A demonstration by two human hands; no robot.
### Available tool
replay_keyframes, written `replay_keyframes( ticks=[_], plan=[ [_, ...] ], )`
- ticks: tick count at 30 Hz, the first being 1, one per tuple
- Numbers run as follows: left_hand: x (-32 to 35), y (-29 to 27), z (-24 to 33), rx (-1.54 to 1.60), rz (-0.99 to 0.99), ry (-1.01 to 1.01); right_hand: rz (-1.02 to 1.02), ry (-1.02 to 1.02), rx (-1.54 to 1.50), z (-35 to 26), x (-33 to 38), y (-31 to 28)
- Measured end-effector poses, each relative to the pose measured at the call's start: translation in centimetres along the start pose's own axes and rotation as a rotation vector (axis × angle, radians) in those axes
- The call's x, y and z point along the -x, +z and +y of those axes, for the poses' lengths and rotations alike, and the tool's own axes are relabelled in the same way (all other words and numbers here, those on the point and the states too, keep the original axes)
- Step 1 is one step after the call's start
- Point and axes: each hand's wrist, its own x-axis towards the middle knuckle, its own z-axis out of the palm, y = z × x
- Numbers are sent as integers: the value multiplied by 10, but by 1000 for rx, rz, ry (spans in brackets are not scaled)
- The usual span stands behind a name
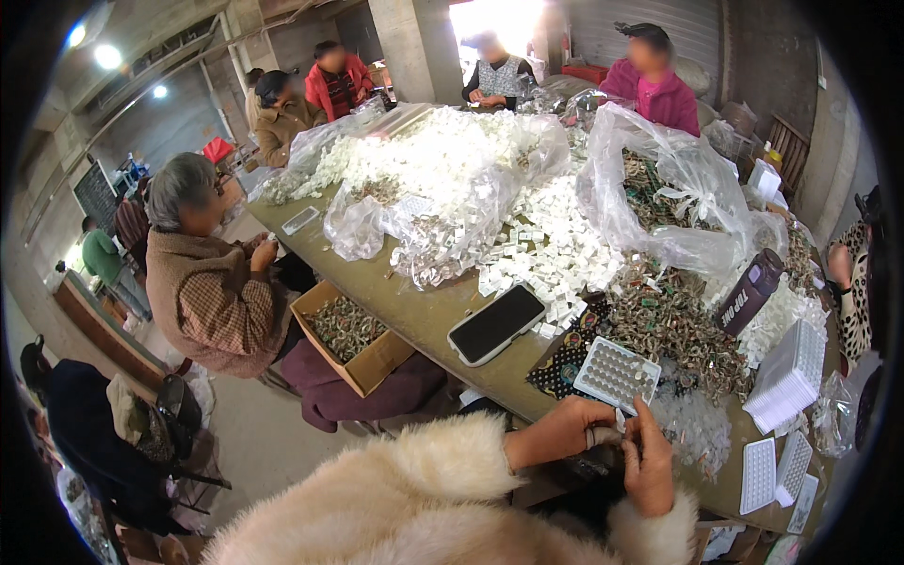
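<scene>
Just in front of me, at the table's near edge, my left hand [565, 432] and my right hand [650, 463] meet fingertip to fingertip. Both are closed, pinching a small white piece [620, 421] between them; its exact kind is too small to make out. Right beyond the fingers lies a white tray [617, 374] with rows of round cells. A heap of small brownish, metallic-looking pieces [680, 325] spreads behind that tray, partly over a dark patterned cloth [557, 369]. Beside my right hand is a pile of small clear plastic bits [695, 435].
A phone [496, 323] lies left of the tray. White card-like pieces [556, 273] and plastic bags [659, 179] cover the table's middle. At right stand a purple bottle [750, 290] and stacked white trays [789, 375]. A cardboard box [369, 372] and a seated person [212, 254] are at left.
</scene>
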Motion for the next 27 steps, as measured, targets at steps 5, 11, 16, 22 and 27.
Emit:
replay_keyframes(
  ticks=[5, 11, 16, 22, 27],
  plan=[
    [0, 0, 5, -183, 80, 32, 76, -113, 159, -5, -2, 11],
    [-2, -3, 5, -99, 50, 43, 76, -127, 152, -9, -1, 11],
    [1, 3, 1, -110, 82, 58, 13, -247, 305, -12, -4, 14],
    [4, 12, -9, 370, 29, -146, 153, -161, 267, -18, -6, 14],
    [4, 14, -12, 588, 100, -184, 362, 12, -19, -7, -2, 19]
  ],
)
